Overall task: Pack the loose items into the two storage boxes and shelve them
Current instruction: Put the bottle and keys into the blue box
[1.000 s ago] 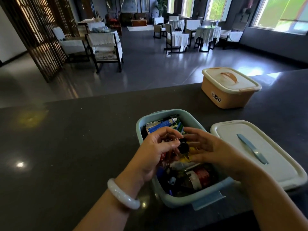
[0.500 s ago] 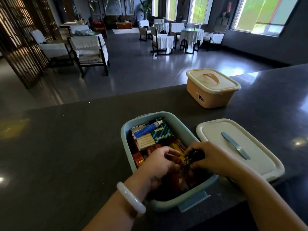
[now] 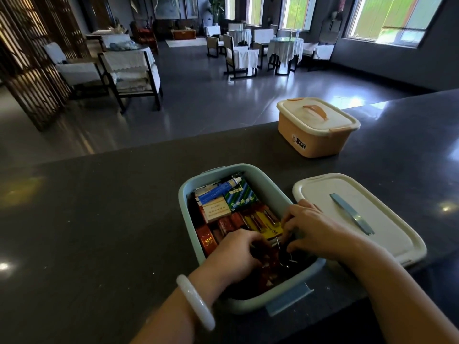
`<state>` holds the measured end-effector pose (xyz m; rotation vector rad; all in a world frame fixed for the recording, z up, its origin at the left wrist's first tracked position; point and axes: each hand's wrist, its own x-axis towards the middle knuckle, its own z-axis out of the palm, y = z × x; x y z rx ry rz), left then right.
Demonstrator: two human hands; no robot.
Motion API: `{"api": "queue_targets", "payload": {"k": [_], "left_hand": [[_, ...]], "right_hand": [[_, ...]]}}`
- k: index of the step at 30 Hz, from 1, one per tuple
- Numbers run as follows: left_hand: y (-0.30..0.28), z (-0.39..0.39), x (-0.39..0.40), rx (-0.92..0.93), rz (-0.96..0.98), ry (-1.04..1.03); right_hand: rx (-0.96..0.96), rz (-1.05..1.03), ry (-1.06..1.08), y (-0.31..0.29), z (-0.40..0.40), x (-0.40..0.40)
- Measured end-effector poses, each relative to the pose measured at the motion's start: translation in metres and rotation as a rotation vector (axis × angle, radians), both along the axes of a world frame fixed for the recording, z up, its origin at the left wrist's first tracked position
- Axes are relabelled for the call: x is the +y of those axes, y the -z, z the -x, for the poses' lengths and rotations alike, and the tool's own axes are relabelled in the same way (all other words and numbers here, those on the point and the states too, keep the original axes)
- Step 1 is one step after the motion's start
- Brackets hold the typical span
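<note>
A: Both hands are down in the near end of the blue storage box (image 3: 185,194). Left hand (image 3: 236,254), white bangle (image 3: 196,300) at the wrist, has its fingers curled onto small dark items. Right hand (image 3: 315,232) likewise curled over a dark bunch, possibly keys; what each actually holds I cannot tell.

B: Handling?

A: Judged: rigid plastic, loaded, moderately heavy. Lift with 2 hands by the end tabs (image 3: 288,299). Long axis runs from the hands away, slightly left.

B: Beyond the fingers?

A: Cartons and a tube (image 3: 218,189) packed flat. Its lid (image 3: 323,192) lies just right of the right hand. Well beyond, the orange box (image 3: 315,137), lidded, 1 of 2 apparently done.
</note>
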<state>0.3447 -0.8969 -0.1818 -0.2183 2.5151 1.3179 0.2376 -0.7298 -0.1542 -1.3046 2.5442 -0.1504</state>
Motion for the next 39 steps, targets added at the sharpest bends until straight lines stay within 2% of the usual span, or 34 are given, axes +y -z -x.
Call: {"api": "queue_targets", "payload": {"k": [4,11,17,23,30,33,36,39], "left_hand": [[0.003,0.002,0.001,0.013,0.093,0.076],[0.006,0.005,-0.004,-0.02,0.08,0.082],[0.004,0.006,-0.006,-0.051,-0.009,0.071],[0.005,0.006,-0.006,-0.056,0.012,0.075],[0.005,0.005,-0.006,-0.028,-0.028,-0.037],[0.006,0.005,-0.004,-0.015,0.04,-0.012],[0.006,0.004,-0.004,0.006,0.044,-0.023],[0.003,0.002,-0.003,0.007,0.012,-0.043]], "right_hand": [[-0.057,-0.013,-0.024,-0.005,0.002,0.0],[-0.097,-0.031,-0.047,-0.007,0.005,0.0],[-0.13,0.028,-0.037,-0.005,0.009,0.002],[-0.064,0.049,-0.07,0.008,0.012,-0.008],[-0.053,0.074,-0.08,0.011,0.011,-0.008],[-0.081,0.052,-0.137,0.015,0.005,-0.012],[-0.142,0.073,-0.094,0.014,-0.001,-0.012],[-0.12,0.086,-0.034,0.013,-0.002,-0.008]]}}
